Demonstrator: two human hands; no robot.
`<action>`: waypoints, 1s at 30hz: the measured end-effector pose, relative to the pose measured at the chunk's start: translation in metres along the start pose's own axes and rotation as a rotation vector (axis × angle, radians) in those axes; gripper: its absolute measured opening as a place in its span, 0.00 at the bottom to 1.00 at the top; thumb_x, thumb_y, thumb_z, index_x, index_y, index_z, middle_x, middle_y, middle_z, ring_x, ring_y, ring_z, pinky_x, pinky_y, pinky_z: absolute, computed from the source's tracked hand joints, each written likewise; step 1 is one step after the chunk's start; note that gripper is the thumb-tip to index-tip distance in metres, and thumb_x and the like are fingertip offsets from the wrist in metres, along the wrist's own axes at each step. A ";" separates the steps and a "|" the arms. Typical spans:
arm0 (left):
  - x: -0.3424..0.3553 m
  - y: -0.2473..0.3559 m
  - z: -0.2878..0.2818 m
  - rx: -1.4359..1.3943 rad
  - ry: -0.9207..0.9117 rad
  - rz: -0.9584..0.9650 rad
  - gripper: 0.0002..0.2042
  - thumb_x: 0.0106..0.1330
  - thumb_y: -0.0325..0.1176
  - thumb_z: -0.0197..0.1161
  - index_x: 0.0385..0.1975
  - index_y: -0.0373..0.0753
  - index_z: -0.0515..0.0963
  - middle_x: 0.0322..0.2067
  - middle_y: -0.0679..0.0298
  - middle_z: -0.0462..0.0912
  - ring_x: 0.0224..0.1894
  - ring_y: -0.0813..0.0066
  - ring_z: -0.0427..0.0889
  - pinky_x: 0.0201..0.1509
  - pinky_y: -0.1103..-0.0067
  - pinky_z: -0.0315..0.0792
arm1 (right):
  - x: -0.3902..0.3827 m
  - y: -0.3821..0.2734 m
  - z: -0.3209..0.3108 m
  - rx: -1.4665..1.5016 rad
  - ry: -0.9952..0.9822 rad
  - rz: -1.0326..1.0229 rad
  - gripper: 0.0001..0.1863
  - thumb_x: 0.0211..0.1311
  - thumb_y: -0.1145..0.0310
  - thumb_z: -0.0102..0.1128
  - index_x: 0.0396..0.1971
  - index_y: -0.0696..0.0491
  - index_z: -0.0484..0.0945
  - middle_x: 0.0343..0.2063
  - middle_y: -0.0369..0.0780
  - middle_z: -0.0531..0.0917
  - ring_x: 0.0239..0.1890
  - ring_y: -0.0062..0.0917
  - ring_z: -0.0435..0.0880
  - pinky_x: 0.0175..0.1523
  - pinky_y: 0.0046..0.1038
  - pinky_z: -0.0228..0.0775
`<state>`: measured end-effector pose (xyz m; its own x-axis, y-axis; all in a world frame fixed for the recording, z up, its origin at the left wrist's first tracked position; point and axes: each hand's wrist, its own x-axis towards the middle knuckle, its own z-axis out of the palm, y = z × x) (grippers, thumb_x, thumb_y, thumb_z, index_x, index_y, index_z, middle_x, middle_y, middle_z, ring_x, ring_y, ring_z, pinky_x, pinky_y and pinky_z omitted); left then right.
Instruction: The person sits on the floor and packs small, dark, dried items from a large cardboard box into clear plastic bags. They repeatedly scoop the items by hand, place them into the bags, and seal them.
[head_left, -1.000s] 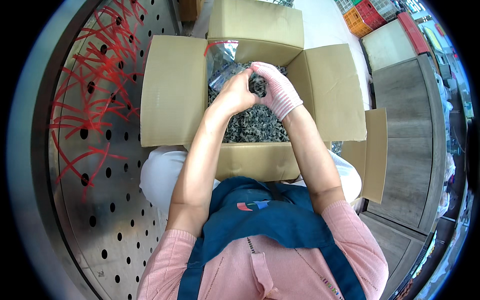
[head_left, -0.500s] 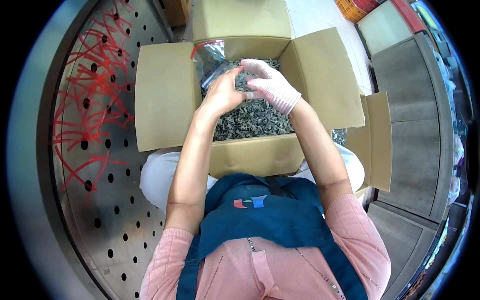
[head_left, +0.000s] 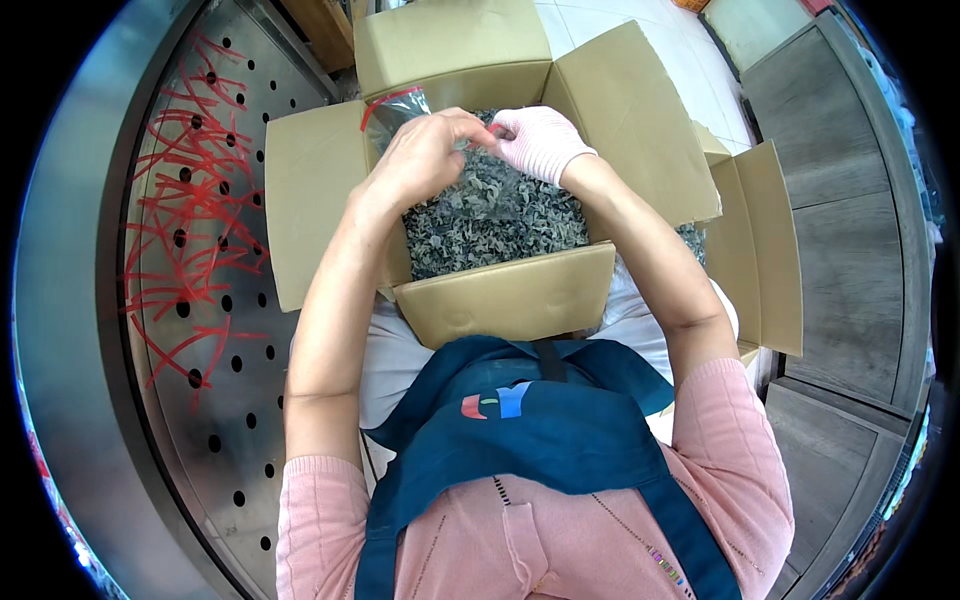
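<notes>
My bare left hand (head_left: pixel 425 150) and my right hand (head_left: pixel 540 142), in a pink-and-white striped glove, meet over an open cardboard box (head_left: pixel 500 288). Their closed fingertips pinch what appears to be the red top edge of a clear plastic bag (head_left: pixel 485 185), hard to make out against the contents. The box holds a mass of dark grey-green, dry-looking flakes (head_left: pixel 455 240). Another clear bag (head_left: pixel 390 118) with a red strip lies at its back left, partly behind my left hand.
A perforated metal panel (head_left: pixel 220 390) with red strands (head_left: pixel 190 255) stands at left. Grey wood-look cabinets (head_left: pixel 840 280) are at right. A second open cardboard box (head_left: pixel 765 245) sits beside them. White tiled floor (head_left: pixel 590 20) shows behind; white-clad legs (head_left: pixel 385 370) flank the box.
My right fingers have gone from spread to pinched beside my left fingertips. My left hand has moved slightly up-left. The view has shifted, putting the box higher and more tilted.
</notes>
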<state>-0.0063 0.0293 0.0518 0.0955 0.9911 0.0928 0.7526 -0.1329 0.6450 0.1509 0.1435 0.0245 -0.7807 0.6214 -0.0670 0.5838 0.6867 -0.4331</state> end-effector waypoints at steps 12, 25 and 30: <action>-0.006 -0.018 0.062 0.391 0.154 0.039 0.03 0.61 0.27 0.59 0.31 0.35 0.78 0.29 0.51 0.83 0.37 0.51 0.83 0.41 0.63 0.77 | 0.009 0.005 0.022 -0.050 -0.085 0.157 0.16 0.60 0.53 0.58 0.36 0.49 0.83 0.37 0.46 0.85 0.43 0.42 0.83 0.50 0.40 0.75; -0.049 0.020 0.074 0.172 0.453 0.092 0.08 0.60 0.37 0.62 0.29 0.39 0.74 0.27 0.60 0.81 0.34 0.58 0.82 0.39 0.64 0.76 | -0.015 -0.014 -0.009 -0.192 -0.008 0.286 0.21 0.65 0.49 0.50 0.38 0.50 0.85 0.37 0.45 0.86 0.43 0.41 0.85 0.51 0.40 0.75; -0.067 0.016 0.055 0.079 0.465 -0.107 0.12 0.61 0.39 0.66 0.34 0.39 0.74 0.32 0.62 0.81 0.37 0.61 0.82 0.41 0.68 0.75 | -0.020 -0.033 -0.029 -0.260 -0.069 0.216 0.29 0.68 0.44 0.46 0.28 0.54 0.85 0.22 0.43 0.84 0.33 0.38 0.84 0.47 0.37 0.75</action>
<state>0.0357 -0.0392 0.0142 -0.2735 0.8878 0.3700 0.7913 -0.0110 0.6113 0.1535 0.1192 0.0662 -0.6408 0.7421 -0.1969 0.7677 0.6207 -0.1593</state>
